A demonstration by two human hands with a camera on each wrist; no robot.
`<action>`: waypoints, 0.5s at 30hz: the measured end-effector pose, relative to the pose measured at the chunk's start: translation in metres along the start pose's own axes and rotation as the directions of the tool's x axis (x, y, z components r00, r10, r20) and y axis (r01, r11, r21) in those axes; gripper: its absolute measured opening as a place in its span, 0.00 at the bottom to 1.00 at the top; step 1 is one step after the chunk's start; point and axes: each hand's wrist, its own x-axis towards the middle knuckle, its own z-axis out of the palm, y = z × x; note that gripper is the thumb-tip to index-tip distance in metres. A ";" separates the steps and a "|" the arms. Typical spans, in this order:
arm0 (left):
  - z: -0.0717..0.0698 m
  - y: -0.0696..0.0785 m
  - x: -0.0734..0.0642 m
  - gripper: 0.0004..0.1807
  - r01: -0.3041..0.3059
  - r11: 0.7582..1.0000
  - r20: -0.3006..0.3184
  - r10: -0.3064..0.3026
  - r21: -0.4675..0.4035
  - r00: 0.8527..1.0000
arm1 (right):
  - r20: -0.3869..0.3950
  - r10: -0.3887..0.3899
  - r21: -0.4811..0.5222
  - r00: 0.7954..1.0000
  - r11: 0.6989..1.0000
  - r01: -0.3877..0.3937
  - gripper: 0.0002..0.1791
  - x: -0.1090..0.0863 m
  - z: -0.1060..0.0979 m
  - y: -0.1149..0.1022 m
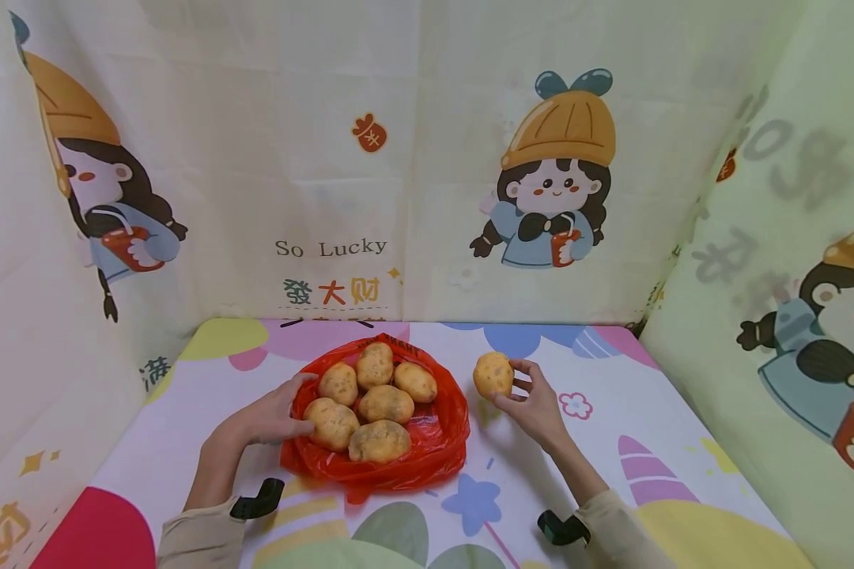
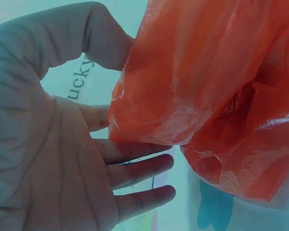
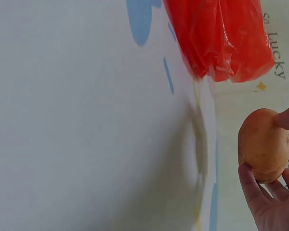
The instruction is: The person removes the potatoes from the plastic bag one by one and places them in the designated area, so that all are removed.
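A red plastic bag (image 1: 432,462) lies spread wide on the table with several potatoes (image 1: 387,405) in it. My left hand (image 1: 273,415) is at the bag's left rim, thumb and forefinger apart and reaching over the edge. In the left wrist view the bag's wall (image 2: 168,72) hides those two tips, while the other fingers (image 2: 144,199) extend beside it, nearly straight. To the right of the bag, my right hand (image 1: 537,403) holds a single potato (image 1: 493,374) between thumb and fingers. That potato (image 3: 264,144) is above the table in the right wrist view.
The table (image 1: 562,506) wears a white cloth with colourful prints. Patterned cloth walls (image 1: 427,174) rise at the back and on both sides. Each wrist carries a black strap-on device (image 1: 564,528).
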 end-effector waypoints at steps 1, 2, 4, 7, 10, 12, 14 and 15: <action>0.000 0.000 0.000 0.47 0.001 1.000 -0.002 -0.001 0.001 1.000 | 0.005 0.002 -0.007 1.000 1.000 -0.002 0.38 0.001 0.000 0.001; 0.000 0.000 0.000 0.47 0.002 1.000 -0.002 -0.002 0.002 1.000 | 0.011 0.003 -0.015 1.000 1.000 -0.002 0.38 0.003 0.000 0.002; 0.000 0.000 0.000 0.47 0.002 1.000 -0.004 -0.002 0.003 1.000 | 0.024 0.006 -0.029 1.000 1.000 -0.006 0.38 0.006 0.000 0.005; 0.000 0.000 0.000 0.47 0.000 1.000 -0.007 0.000 0.010 1.000 | 0.037 0.017 -0.066 0.999 0.998 -0.015 0.38 0.012 0.000 0.010; 0.000 0.001 0.000 0.47 0.000 1.000 -0.011 0.000 0.014 1.000 | 0.053 0.021 -0.097 0.998 0.995 -0.016 0.37 0.015 0.001 0.014; 0.001 0.001 0.000 0.47 0.000 1.000 -0.013 0.000 0.016 1.000 | 0.062 0.020 -0.113 0.998 0.994 -0.013 0.37 0.016 0.002 0.015; 0.001 0.000 0.000 0.47 0.000 1.000 -0.014 0.001 0.017 1.000 | 0.074 0.022 -0.119 0.997 0.993 -0.013 0.37 0.017 0.003 0.017; 0.001 0.001 0.000 0.47 -0.001 1.000 -0.015 0.001 0.016 1.000 | 0.078 0.027 -0.121 0.997 0.992 -0.017 0.37 0.017 0.004 0.017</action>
